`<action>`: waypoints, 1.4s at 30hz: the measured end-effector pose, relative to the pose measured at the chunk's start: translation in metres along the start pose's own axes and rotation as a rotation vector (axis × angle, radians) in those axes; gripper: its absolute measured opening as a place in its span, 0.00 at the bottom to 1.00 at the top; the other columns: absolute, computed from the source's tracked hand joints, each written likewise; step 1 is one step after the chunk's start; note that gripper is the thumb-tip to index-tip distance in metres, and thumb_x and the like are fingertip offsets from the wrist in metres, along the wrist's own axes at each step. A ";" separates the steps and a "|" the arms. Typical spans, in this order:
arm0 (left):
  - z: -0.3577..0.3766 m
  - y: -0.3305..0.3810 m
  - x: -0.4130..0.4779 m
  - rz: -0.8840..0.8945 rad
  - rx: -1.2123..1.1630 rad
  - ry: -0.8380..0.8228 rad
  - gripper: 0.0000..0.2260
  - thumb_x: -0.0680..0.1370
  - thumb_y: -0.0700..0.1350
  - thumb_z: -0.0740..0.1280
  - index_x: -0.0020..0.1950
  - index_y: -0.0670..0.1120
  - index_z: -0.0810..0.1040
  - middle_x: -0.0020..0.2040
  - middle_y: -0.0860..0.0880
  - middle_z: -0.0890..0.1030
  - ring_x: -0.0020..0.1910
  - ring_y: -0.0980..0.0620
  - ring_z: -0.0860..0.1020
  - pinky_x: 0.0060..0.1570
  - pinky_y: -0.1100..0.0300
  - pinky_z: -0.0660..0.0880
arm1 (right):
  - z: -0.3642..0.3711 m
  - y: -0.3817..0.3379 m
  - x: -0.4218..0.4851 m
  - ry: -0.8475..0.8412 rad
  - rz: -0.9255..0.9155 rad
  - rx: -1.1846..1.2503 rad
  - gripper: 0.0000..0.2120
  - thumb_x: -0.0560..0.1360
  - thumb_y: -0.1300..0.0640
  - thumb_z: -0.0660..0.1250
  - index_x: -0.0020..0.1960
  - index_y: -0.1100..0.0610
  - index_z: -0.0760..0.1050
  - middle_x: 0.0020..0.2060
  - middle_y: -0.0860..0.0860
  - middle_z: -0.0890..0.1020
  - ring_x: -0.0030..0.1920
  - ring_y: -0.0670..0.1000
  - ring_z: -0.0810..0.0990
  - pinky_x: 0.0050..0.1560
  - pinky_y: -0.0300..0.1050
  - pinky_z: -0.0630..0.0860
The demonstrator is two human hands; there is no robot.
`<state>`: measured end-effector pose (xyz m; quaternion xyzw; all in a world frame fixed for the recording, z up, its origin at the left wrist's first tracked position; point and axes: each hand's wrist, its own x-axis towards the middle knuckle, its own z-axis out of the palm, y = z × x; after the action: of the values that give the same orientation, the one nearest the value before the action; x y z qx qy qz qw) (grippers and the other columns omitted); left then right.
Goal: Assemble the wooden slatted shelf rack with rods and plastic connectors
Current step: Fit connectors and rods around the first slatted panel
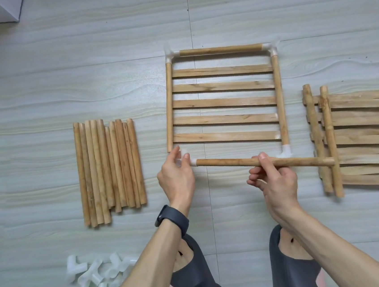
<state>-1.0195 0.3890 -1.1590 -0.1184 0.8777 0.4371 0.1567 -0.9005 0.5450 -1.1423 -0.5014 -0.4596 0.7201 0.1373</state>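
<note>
Pinching a wooden rod (244,162), the right hand (273,179) holds it level; the left hand (177,177) grips the white plastic connector (191,162) on its end, just below the slatted panel (223,100).

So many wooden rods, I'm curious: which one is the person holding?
The rod across the near edge of the slatted frame: right hand grips it, left hand pinches the white connector on its end. The loose rods lie untouched at left.

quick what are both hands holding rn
Left hand: pinches the white connector.
Right hand: grips the wooden rod.
</note>
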 end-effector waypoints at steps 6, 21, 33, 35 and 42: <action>-0.014 0.012 0.026 0.033 0.164 -0.063 0.19 0.78 0.51 0.69 0.69 0.53 0.74 0.59 0.53 0.78 0.63 0.49 0.74 0.64 0.53 0.70 | 0.006 0.024 0.001 -0.045 0.519 0.335 0.08 0.79 0.54 0.70 0.46 0.59 0.78 0.34 0.55 0.82 0.31 0.49 0.81 0.32 0.40 0.80; -0.040 -0.039 0.053 -0.464 -0.517 -0.165 0.05 0.80 0.37 0.68 0.56 0.40 0.78 0.48 0.45 0.77 0.50 0.51 0.79 0.49 0.55 0.82 | -0.040 0.033 0.030 -0.124 0.292 -0.460 0.07 0.78 0.57 0.71 0.50 0.61 0.81 0.39 0.57 0.85 0.33 0.48 0.82 0.36 0.43 0.80; -0.014 -0.036 0.049 -0.451 -0.566 -0.192 0.03 0.81 0.38 0.67 0.55 0.41 0.77 0.48 0.45 0.75 0.49 0.51 0.78 0.49 0.56 0.82 | -0.096 0.016 0.072 0.078 -0.076 -0.634 0.23 0.79 0.46 0.70 0.71 0.51 0.74 0.65 0.54 0.77 0.59 0.55 0.82 0.65 0.60 0.77; -0.010 -0.036 0.046 -0.437 -0.567 -0.182 0.07 0.81 0.38 0.68 0.58 0.41 0.77 0.49 0.45 0.75 0.51 0.50 0.78 0.46 0.58 0.82 | -0.089 0.016 0.075 0.078 -0.105 -0.662 0.11 0.79 0.43 0.67 0.58 0.46 0.79 0.59 0.56 0.81 0.58 0.55 0.81 0.64 0.62 0.76; -0.005 -0.041 0.040 -0.397 -0.522 -0.261 0.05 0.81 0.38 0.67 0.56 0.45 0.78 0.49 0.47 0.78 0.50 0.51 0.80 0.51 0.54 0.83 | -0.088 0.017 0.077 0.109 -0.200 -0.819 0.17 0.83 0.43 0.60 0.57 0.53 0.82 0.50 0.48 0.81 0.58 0.50 0.77 0.61 0.51 0.73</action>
<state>-1.0427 0.3579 -1.2014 -0.2659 0.6687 0.6193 0.3141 -0.8565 0.6324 -1.2085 -0.5049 -0.7461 0.4336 0.0203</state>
